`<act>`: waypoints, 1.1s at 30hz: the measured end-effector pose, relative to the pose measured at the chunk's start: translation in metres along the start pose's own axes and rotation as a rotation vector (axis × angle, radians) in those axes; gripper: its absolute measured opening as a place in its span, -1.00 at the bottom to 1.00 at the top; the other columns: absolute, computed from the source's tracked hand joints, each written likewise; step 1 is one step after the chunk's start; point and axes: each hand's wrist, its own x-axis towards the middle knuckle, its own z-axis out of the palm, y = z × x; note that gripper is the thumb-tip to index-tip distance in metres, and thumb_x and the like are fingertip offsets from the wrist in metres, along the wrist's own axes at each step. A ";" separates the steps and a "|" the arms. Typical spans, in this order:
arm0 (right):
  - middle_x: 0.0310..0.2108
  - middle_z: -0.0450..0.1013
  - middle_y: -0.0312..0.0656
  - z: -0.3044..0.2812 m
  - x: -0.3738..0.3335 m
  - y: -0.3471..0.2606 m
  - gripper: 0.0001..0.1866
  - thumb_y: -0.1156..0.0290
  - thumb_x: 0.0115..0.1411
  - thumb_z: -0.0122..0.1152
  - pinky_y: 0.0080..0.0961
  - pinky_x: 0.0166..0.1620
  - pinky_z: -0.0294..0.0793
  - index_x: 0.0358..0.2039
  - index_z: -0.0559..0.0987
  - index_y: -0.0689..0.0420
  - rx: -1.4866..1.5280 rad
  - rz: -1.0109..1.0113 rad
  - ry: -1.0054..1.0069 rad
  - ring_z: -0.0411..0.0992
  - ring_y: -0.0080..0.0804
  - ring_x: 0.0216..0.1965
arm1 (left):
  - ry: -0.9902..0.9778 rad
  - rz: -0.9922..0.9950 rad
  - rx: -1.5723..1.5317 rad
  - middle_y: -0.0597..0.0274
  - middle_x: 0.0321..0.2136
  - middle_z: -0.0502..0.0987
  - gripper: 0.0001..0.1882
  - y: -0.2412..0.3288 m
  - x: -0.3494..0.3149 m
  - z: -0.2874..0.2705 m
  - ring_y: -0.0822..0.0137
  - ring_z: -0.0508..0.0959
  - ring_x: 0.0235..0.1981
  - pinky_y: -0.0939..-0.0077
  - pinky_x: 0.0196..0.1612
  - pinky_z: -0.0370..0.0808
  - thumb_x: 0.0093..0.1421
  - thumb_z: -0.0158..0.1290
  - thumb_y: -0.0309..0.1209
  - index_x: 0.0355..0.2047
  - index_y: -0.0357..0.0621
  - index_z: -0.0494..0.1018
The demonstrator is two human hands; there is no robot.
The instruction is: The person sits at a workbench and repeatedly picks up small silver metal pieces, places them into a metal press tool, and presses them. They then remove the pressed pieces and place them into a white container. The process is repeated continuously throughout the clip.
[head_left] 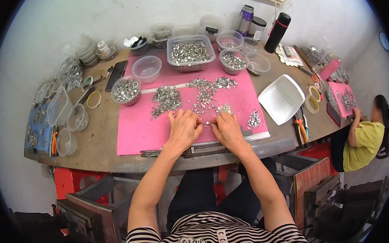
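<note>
Metal pieces heaped on the pink mat

I see them on the worktop, just beyond the left hand and right hand; the fingers are curled, and I cannot tell whether they grip any.

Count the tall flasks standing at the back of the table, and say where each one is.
2: a purple flask left of the dark-lidded jar, and a black flask right of that jar. Neither is hidden.

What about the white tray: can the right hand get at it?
Likely yes: the white tray sits by the mat's right edge, with only a low metal pile between it and the right hand.
</note>
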 end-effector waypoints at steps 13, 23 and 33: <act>-0.34 0.42 -0.11 0.004 -0.004 -0.007 -0.89 0.48 0.15 0.31 -0.19 -0.11 0.33 -0.34 0.56 0.17 -0.023 -0.015 0.059 0.43 -0.14 -0.22 | -0.011 0.053 0.001 0.28 -0.33 0.54 -0.87 0.002 0.006 0.004 0.19 0.48 -0.12 -0.09 0.22 0.12 0.11 0.28 -0.35 -0.32 -0.03 0.63; -0.35 0.46 -0.18 -0.021 -0.015 -0.029 -0.88 0.54 0.14 0.35 -0.26 -0.15 0.30 -0.33 0.57 0.17 0.248 -0.014 0.022 0.44 -0.20 -0.26 | 0.026 0.124 -0.121 0.32 -0.35 0.54 -0.89 -0.005 -0.018 -0.019 0.26 0.50 -0.16 -0.06 0.19 0.15 0.15 0.24 -0.39 -0.30 -0.07 0.58; -0.31 0.47 -0.20 -0.012 -0.041 -0.055 -0.83 0.56 0.11 0.38 -0.28 -0.10 0.34 -0.28 0.59 0.17 0.228 -0.091 0.076 0.44 -0.20 -0.24 | 0.039 0.193 -0.201 0.33 -0.37 0.52 -0.85 0.005 -0.061 -0.027 0.29 0.50 -0.20 0.17 0.14 0.19 0.10 0.29 -0.42 -0.30 -0.08 0.60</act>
